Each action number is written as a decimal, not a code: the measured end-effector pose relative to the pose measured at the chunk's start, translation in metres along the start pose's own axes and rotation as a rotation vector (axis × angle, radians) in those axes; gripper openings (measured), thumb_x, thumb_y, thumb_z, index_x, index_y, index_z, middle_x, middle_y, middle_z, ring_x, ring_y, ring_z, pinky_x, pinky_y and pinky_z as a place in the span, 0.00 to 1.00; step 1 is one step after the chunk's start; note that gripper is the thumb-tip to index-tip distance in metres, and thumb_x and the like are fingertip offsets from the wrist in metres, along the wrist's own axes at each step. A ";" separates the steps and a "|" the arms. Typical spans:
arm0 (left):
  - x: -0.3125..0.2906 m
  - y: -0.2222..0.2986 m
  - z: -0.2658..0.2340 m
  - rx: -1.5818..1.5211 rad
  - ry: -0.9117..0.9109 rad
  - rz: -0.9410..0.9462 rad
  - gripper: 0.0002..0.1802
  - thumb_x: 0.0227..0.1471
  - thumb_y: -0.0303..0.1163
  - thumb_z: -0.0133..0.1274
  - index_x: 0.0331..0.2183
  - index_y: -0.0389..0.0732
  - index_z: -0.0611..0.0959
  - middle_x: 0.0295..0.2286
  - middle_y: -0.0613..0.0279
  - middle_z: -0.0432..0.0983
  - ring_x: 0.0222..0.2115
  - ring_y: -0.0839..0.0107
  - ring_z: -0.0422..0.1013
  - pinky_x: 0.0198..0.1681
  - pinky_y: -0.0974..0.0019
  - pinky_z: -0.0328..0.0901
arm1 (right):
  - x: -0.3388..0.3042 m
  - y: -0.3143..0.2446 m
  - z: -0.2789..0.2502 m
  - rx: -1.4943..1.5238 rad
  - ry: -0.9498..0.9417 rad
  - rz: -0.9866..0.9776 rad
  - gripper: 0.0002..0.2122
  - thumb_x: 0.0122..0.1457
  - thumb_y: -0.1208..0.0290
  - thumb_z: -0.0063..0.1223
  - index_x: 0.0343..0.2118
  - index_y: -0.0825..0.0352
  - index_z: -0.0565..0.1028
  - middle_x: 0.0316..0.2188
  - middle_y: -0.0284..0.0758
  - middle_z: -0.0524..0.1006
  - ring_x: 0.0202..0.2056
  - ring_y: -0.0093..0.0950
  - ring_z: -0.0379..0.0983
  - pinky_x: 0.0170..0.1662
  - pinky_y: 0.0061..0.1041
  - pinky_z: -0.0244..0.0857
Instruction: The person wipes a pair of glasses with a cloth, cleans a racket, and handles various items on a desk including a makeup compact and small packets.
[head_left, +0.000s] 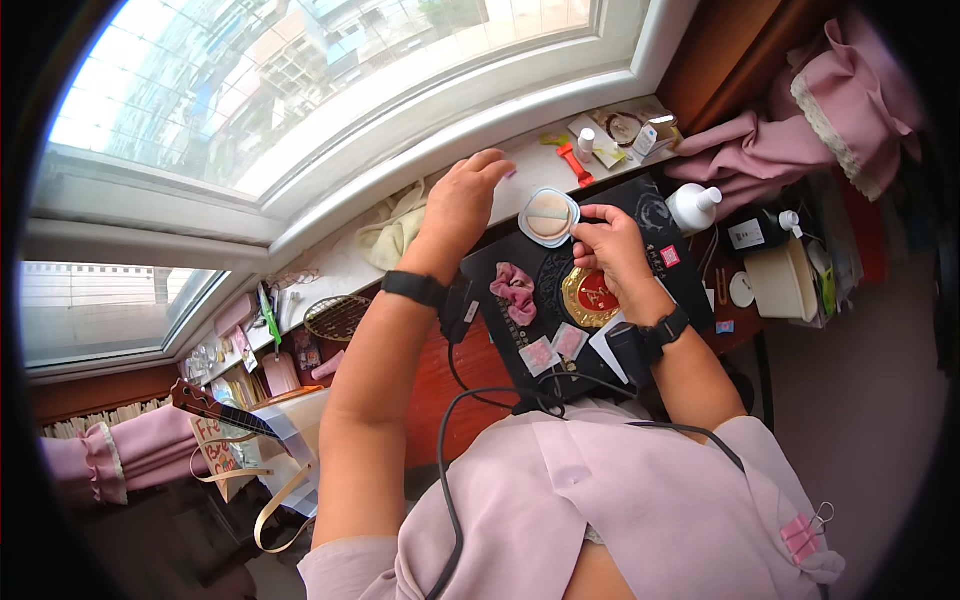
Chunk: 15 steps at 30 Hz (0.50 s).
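Note:
Between the thumb and fingers of my right hand (614, 243) is the edge of a small squarish powder puff case (533, 233) with a pale blue rim. A round beige powder puff (549, 206) with a band across it shows inside. My left hand (468, 203) is raised near the window sill, fingers loosely stretched to the right and thumb mostly hidden. A tiny purple spot shows by its fingertips; I cannot tell what it is. Below the case, on a black board (640, 205) with a gold and red emblem (590, 297), lie a pink scrunchie (514, 293) and two small pink-patterned packets (540, 355).
On the sill are a red-orange tool-like object (575, 165), a small white bottle (586, 141) and pale cloth (392, 238). A white bottle (694, 207) stands right of the board. Black cables (455, 425) cross the reddish table (440, 375). A ukulele-like instrument (225, 408) is at left.

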<state>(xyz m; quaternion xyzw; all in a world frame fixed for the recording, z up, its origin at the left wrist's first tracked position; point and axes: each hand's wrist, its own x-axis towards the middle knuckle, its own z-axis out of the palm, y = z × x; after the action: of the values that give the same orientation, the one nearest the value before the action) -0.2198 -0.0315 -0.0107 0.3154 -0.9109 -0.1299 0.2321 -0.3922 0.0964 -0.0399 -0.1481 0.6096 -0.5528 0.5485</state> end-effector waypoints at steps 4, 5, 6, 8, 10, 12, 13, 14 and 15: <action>0.023 -0.015 0.027 0.122 -0.137 0.041 0.15 0.48 0.23 0.44 0.39 0.45 0.78 0.41 0.59 0.71 0.38 0.58 0.69 0.42 0.61 0.65 | -0.012 -0.004 -0.017 -0.025 -0.006 0.033 0.17 0.46 0.82 0.51 0.41 0.73 0.66 0.21 0.34 0.73 0.17 0.18 0.69 0.16 0.16 0.67; 0.026 -0.016 0.031 0.180 -0.177 0.065 0.15 0.48 0.24 0.45 0.39 0.45 0.78 0.40 0.59 0.71 0.38 0.58 0.69 0.42 0.61 0.65 | -0.013 -0.004 -0.020 -0.036 -0.001 0.048 0.17 0.46 0.82 0.50 0.41 0.73 0.66 0.21 0.34 0.73 0.17 0.18 0.69 0.16 0.16 0.66; 0.027 -0.017 0.034 0.178 -0.182 0.071 0.15 0.48 0.24 0.45 0.39 0.45 0.78 0.40 0.59 0.71 0.38 0.58 0.69 0.42 0.61 0.65 | -0.012 -0.002 -0.023 -0.047 0.005 0.051 0.17 0.46 0.82 0.50 0.41 0.72 0.66 0.20 0.34 0.72 0.17 0.18 0.69 0.15 0.16 0.66; 0.036 -0.010 0.034 0.192 -0.308 -0.106 0.13 0.48 0.27 0.46 0.38 0.45 0.78 0.35 0.58 0.71 0.37 0.58 0.69 0.41 0.60 0.65 | -0.011 0.000 -0.030 -0.054 0.012 0.045 0.17 0.46 0.81 0.50 0.42 0.72 0.66 0.20 0.33 0.72 0.16 0.18 0.69 0.15 0.16 0.66; 0.043 -0.005 0.035 0.172 -0.303 -0.057 0.13 0.48 0.27 0.46 0.38 0.45 0.78 0.34 0.58 0.71 0.37 0.58 0.69 0.40 0.60 0.65 | -0.012 0.000 -0.036 -0.064 0.013 0.044 0.17 0.46 0.81 0.50 0.42 0.72 0.66 0.19 0.33 0.72 0.16 0.18 0.69 0.16 0.16 0.66; 0.049 0.002 0.040 0.151 -0.297 -0.015 0.12 0.48 0.28 0.47 0.38 0.45 0.78 0.32 0.57 0.70 0.36 0.58 0.69 0.39 0.59 0.65 | -0.014 -0.002 -0.044 -0.095 0.002 0.051 0.16 0.47 0.81 0.50 0.42 0.72 0.66 0.19 0.33 0.73 0.15 0.18 0.69 0.16 0.16 0.66; 0.053 0.007 0.045 0.130 -0.214 0.029 0.13 0.48 0.27 0.47 0.39 0.45 0.77 0.32 0.57 0.70 0.36 0.58 0.69 0.39 0.59 0.65 | -0.015 -0.003 -0.046 -0.093 0.003 0.054 0.16 0.47 0.81 0.50 0.42 0.72 0.66 0.19 0.33 0.73 0.15 0.18 0.69 0.16 0.16 0.66; 0.056 0.011 0.050 0.109 -0.131 0.071 0.14 0.47 0.27 0.47 0.39 0.45 0.77 0.33 0.57 0.70 0.36 0.58 0.69 0.39 0.58 0.65 | -0.016 -0.004 -0.048 -0.105 -0.002 0.058 0.16 0.47 0.81 0.50 0.41 0.72 0.66 0.19 0.33 0.73 0.15 0.18 0.69 0.16 0.17 0.66; 0.060 0.012 0.054 0.108 -0.134 0.070 0.14 0.47 0.27 0.47 0.39 0.45 0.77 0.33 0.57 0.70 0.36 0.58 0.69 0.39 0.58 0.65 | -0.017 -0.005 -0.049 -0.119 -0.008 0.062 0.16 0.47 0.81 0.50 0.41 0.72 0.66 0.19 0.33 0.73 0.15 0.18 0.69 0.16 0.17 0.66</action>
<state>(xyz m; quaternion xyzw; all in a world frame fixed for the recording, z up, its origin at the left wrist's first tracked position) -0.2947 -0.0554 -0.0322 0.2859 -0.9406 -0.0931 0.1579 -0.4285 0.1330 -0.0377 -0.1637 0.6434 -0.4979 0.5580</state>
